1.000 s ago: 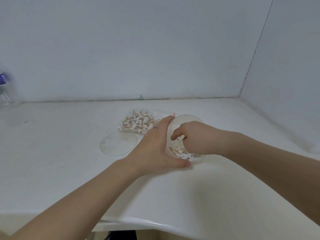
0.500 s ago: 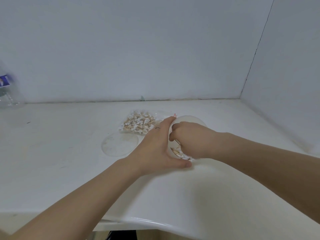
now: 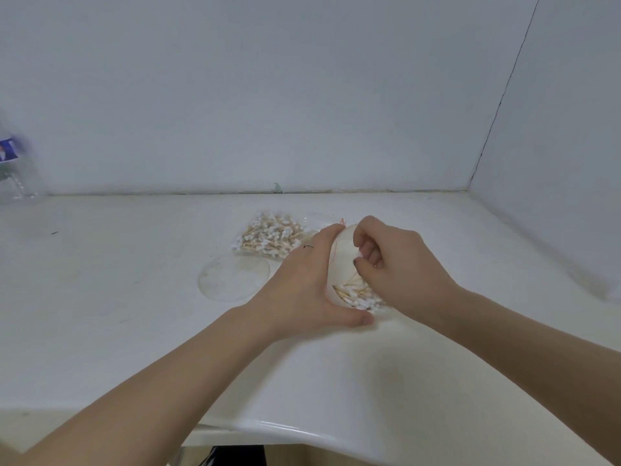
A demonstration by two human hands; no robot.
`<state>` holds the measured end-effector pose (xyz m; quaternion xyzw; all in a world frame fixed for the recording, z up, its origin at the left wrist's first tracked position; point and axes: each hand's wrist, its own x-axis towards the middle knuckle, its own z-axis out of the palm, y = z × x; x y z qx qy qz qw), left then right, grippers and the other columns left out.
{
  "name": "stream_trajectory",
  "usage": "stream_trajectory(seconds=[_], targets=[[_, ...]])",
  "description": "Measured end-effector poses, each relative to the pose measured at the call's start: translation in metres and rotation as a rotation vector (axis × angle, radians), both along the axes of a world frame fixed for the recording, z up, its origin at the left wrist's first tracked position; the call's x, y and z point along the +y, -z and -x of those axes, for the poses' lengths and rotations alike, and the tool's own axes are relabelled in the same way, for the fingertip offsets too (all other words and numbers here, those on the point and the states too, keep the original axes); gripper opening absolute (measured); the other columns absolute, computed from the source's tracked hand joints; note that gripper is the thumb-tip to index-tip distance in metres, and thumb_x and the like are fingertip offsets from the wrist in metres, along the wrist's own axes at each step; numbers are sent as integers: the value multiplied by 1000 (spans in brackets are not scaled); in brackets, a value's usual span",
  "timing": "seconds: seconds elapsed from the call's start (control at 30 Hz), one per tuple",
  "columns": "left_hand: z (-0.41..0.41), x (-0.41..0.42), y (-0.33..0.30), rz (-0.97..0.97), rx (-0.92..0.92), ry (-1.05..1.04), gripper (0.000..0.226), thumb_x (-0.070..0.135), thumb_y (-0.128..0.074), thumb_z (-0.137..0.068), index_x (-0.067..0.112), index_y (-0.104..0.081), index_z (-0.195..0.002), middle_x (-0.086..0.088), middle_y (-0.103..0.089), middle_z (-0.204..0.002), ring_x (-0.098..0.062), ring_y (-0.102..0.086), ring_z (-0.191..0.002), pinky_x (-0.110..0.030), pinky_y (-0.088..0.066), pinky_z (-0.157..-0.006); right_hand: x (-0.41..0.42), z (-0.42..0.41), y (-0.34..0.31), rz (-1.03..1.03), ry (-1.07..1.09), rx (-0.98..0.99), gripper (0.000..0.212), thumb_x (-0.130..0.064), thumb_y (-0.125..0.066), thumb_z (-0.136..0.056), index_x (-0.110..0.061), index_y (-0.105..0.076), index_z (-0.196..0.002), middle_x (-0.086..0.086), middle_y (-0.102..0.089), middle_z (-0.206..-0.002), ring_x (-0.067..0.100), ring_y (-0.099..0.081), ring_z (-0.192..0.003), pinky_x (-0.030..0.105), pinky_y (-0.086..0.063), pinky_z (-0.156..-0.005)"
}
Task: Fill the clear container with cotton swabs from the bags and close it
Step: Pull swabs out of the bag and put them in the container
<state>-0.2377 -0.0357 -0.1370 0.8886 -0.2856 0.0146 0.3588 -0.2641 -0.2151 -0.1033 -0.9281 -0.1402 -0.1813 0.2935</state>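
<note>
A round clear container (image 3: pixel 342 260) stands on the white counter with a heap of cotton swabs (image 3: pixel 356 294) in its bottom. My left hand (image 3: pixel 302 287) wraps around its left wall, thumb along the front. My right hand (image 3: pixel 393 264) hovers over the container's mouth with the fingers curled; a white swab tip shows between the fingertips. A clear bag of cotton swabs (image 3: pixel 268 238) lies behind and to the left. The flat clear round lid (image 3: pixel 233 277) lies on the counter left of my left hand.
The white counter (image 3: pixel 117 297) ends at a rounded front edge near me. Walls close it at the back and on the right. A clear bottle with a blue label (image 3: pixel 10 169) stands at the far left.
My right hand has risen out of the container from the heap of swabs to its mouth, fingers curled. My left hand has stayed on the container.
</note>
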Motion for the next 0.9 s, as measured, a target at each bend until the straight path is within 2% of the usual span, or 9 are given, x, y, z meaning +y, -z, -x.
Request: stream_trajectory(seconds=[0.13, 0.23, 0.3, 0.37, 0.5, 0.63, 0.7, 0.8, 0.9], targets=[[2, 2, 1, 27, 1, -17, 130, 67, -87, -54, 46, -10, -157, 19, -40, -150, -14, -40, -140, -42, -43, -112, -10, 12, 3, -225, 58, 8, 18, -3, -65, -85, -22, -66, -83, -5, -66, -75, 7, -62, -67, 15, -50, -64], [2, 0, 1, 41, 7, -33, 130, 68, -87, -53, 45, -12, -157, 21, -43, -146, -13, -43, -137, -41, -45, -110, -17, 18, 7, -66, 16, 30, 17, -6, -67, -84, -22, -69, -80, -10, -68, -78, 1, -62, -77, 17, -50, -71], [1, -2, 1, 34, 4, -37, 131, 68, -87, -53, 43, -12, -157, 20, -46, -144, -13, -45, -136, -41, -46, -109, -18, 21, 7, 11, -29, 42, 16, -7, -66, -87, -22, -73, -84, -13, -71, -81, -7, -60, -83, 12, -46, -74], [0, -3, 1, 24, 5, -49, 132, 69, -88, -52, 43, -12, -156, 18, -47, -144, -14, -46, -135, -42, -46, -109, -19, 22, 2, -32, -57, 72, 20, -9, -61, -91, -24, -74, -90, -13, -72, -83, -5, -61, -81, 8, -43, -71], [2, -3, 0, -21, -2, -69, 134, 69, -88, -50, 42, -9, -155, 13, -44, -148, -15, -41, -138, -41, -43, -111, -29, 18, -7, -84, -4, 60, 27, -11, -48, -98, -31, -65, -104, -14, -71, -88, 3, -61, -74, 13, -45, -62], [4, -5, 1, -14, -3, -103, 126, 61, -89, -57, 36, -13, -154, 11, -46, -143, -13, -40, -138, -38, -42, -110, -36, 14, -6, -130, 105, 0, 24, -11, -50, -99, -27, -67, -106, -15, -67, -99, -7, -56, -86, 4, -40, -75], [6, -8, 2, 6, 2, -114, 122, 57, -90, -60, 35, -14, -153, 13, -46, -137, -13, -43, -134, -38, -44, -108, -37, 14, -1, -218, 199, 14, 23, -18, -50, -101, -26, -65, -117, -13, -64, -112, -5, -55, -97, 10, -40, -88], [8, -17, 5, 27, 12, -150, 117, 60, -89, -59, 33, -18, -149, 12, -49, -133, -14, -48, -130, -41, -49, -103, -40, 13, 10, -450, 290, 216, 34, -33, -44, -104, -30, -52, -137, -11, -55, -128, 8, -52, -116, 26, -36, -97], [9, -32, 8, 32, 46, -175, 121, 65, -86, -57, 33, -15, -149, 9, -49, -138, -16, -46, -132, -42, -49, -103, -40, 5, 26, -683, 289, 401, 37, -43, -40, -102, -29, -55, -133, -11, -60, -126, 14, -57, -118, 40, -41, -109]])
